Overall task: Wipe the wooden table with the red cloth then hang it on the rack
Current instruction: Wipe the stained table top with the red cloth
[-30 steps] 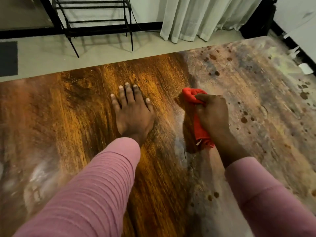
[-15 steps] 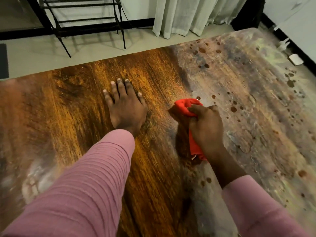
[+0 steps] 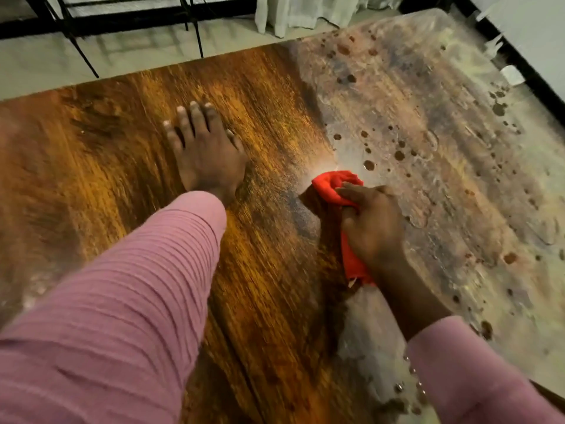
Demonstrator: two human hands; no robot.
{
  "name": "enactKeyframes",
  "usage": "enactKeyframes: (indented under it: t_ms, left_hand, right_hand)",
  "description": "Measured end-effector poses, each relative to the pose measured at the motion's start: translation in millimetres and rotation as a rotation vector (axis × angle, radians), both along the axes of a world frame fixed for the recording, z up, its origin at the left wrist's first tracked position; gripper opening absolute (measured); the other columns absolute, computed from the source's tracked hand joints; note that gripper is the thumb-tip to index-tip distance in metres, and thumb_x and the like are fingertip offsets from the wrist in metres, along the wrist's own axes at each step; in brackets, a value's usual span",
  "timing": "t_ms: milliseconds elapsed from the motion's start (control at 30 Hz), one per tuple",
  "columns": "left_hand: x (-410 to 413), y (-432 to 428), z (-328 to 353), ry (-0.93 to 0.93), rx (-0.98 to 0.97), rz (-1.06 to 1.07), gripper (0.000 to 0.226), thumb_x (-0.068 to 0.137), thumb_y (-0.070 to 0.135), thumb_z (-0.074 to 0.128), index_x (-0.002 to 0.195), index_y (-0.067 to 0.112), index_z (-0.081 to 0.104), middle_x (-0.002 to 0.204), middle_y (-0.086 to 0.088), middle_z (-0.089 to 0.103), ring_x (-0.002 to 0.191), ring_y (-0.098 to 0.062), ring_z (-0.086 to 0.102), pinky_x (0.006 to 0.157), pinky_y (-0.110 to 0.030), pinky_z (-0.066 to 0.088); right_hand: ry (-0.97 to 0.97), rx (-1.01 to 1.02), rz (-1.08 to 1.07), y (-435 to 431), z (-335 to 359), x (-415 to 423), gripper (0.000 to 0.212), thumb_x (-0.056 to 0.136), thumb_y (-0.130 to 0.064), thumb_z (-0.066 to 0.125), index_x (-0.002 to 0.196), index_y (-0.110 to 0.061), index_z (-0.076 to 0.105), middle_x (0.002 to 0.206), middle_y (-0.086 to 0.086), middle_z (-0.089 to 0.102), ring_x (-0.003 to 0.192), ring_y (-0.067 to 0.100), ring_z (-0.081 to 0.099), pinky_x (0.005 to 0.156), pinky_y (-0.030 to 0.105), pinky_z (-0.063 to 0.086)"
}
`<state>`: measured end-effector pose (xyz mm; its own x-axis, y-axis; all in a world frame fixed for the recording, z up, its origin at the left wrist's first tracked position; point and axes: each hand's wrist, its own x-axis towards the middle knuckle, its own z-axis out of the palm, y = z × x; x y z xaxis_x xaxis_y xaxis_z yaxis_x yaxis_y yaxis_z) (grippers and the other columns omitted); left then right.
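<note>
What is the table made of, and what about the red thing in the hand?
The table looks like wood with a glossy orange-brown finish: grain streaks show, though its right part is dusty grey and spotted. The red cloth in the right hand seems soft fabric, since it bunches and folds.

One head-worn wide-angle camera is looking forward and steeply down from above the dark brown, stained wooden table (image 3: 275, 117), sitting close enough that both pink ribbed sleeves (image 3: 122, 301) are filling the lower frame. It is facing the table's far edge, beyond which the pale floor (image 3: 39, 59) and the legs of a black metal rack (image 3: 192, 26) are showing. Edges are bending, probably from lens distortion.
</note>
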<state>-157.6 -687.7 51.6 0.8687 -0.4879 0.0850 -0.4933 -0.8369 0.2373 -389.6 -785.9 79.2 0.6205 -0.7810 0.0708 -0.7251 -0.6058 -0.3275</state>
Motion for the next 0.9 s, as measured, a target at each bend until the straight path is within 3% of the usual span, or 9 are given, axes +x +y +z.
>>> enactKeyframes:
  t_ms: [100,167,233,367,500,633,733,800,900]
  left_hand:
    - [-3,-1,-1,-0.004,0.002,-0.002,0.063,0.098,0.038,0.029,0.152,0.008,0.024,0.16,-0.017,0.023,0.149,-0.034,0.015,0.12,-0.057,0.006]
    - [-2,0,0,-0.007,-0.005,-0.005,0.062,0.098,0.038,0.03,0.152,0.007,0.024,0.16,-0.017,0.023,0.149,-0.034,0.015,0.12,-0.057,0.006]
    - [-2,2,2,-0.021,-0.016,-0.023,0.061,0.098,0.036,0.032,0.151,0.007,0.026,0.159,-0.016,0.024,0.149,-0.033,0.015,0.12,-0.057,0.007]
    - [-13,9,8,-0.077,-0.063,-0.112,0.053,0.097,0.025,0.041,0.148,0.011,0.033,0.158,-0.013,0.029,0.149,-0.031,0.018,0.12,-0.057,0.006]
    - [-77,39,20,0.009,-0.147,-0.16,0.058,0.092,0.021,0.046,0.149,0.015,0.034,0.16,-0.01,0.026,0.15,-0.028,0.016,0.119,-0.053,0.004]
    - [-179,94,20,0.105,-0.22,-0.152,0.063,0.086,0.025,0.036,0.148,0.017,0.038,0.158,-0.011,0.029,0.148,-0.029,0.021,0.12,-0.053,0.012]
    - [-213,117,13,0.176,-0.244,-0.036,0.058,0.089,0.018,0.039,0.146,0.014,0.041,0.157,-0.015,0.032,0.147,-0.032,0.023,0.119,-0.053,0.017]
    - [-217,120,10,0.158,-0.168,-0.101,0.058,0.091,0.02,0.035,0.148,0.012,0.036,0.157,-0.017,0.029,0.148,-0.033,0.021,0.121,-0.05,0.014]
    - [-217,117,9,0.135,-0.099,-0.134,0.059,0.093,0.025,0.027,0.15,0.01,0.03,0.159,-0.018,0.025,0.149,-0.032,0.018,0.121,-0.047,0.012]
  right_hand:
    - [-0.079,0.081,0.166,57,-1,-9,0.045,0.074,-0.009,0.055,0.111,-0.03,0.07,0.113,-0.002,0.069,0.089,0.003,0.045,0.081,0.027,0.041]
    - [-0.113,0.105,0.423,85,2,-27,0.041,0.072,-0.009,0.05,0.103,-0.021,0.074,0.115,-0.002,0.069,0.098,0.008,0.055,0.088,0.023,0.037]
    - [-0.104,0.091,0.518,76,3,-41,0.039,0.075,-0.011,0.05,0.105,-0.019,0.073,0.116,-0.003,0.069,0.1,0.014,0.057,0.087,0.025,0.037]
    - [-0.103,-0.006,0.155,27,2,-47,0.041,0.078,-0.013,0.054,0.116,-0.019,0.068,0.113,-0.001,0.07,0.087,0.017,0.047,0.068,0.03,0.036]
    - [-0.059,0.003,0.046,26,5,-40,0.042,0.082,-0.007,0.055,0.121,-0.021,0.066,0.115,-0.004,0.068,0.089,0.017,0.043,0.07,0.03,0.032]
    - [-0.071,0.099,0.138,70,10,-58,0.044,0.072,-0.011,0.056,0.111,-0.024,0.07,0.104,0.002,0.071,0.088,0.022,0.054,0.075,0.03,0.041]
    - [-0.03,0.109,0.339,116,5,-94,0.039,0.076,-0.015,0.052,0.11,-0.021,0.071,0.12,-0.003,0.067,0.098,0.029,0.061,0.082,0.037,0.045]
    - [-0.012,0.09,0.443,110,6,-112,0.038,0.081,-0.017,0.049,0.113,-0.019,0.07,0.123,-0.002,0.065,0.1,0.03,0.061,0.082,0.041,0.046]
    - [0.002,-0.026,0.267,64,15,-118,0.035,0.082,-0.011,0.054,0.113,-0.016,0.07,0.116,0.006,0.068,0.09,0.03,0.058,0.076,0.04,0.046]
